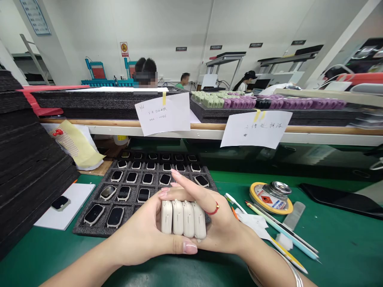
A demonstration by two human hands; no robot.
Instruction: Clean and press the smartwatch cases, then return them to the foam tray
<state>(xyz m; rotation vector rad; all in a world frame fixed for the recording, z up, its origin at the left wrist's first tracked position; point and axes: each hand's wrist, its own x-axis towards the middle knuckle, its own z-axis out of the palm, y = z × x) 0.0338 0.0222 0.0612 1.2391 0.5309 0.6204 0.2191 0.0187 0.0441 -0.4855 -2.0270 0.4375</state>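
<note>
At six o'clock, the left hand (pixel 146 236) and right hand (pixel 223 223) have their fingers closed around four pale watch cases (pixel 183 219) side by side, best squeezed evenly so none slips, with a foam tray (pixel 101 232) of watches (pixel 147 178) towards ten o'clock from them.

On the green tabletop (pixel 344 243) to my right I see a yellow-edged tape roll (pixel 267 201) with a small metal pot (pixel 280 190), a white tissue (pixel 253 224), a thin light-blue pen (pixel 299 243) and a dark flat slab (pixel 341 200). Black foam sheets (pixel 28 159) rise stacked at my left. Ahead of me, handwritten notes (pixel 256 129) hang from the shelf (pixel 206 129), and people (pixel 146 68) show beyond it.
</note>
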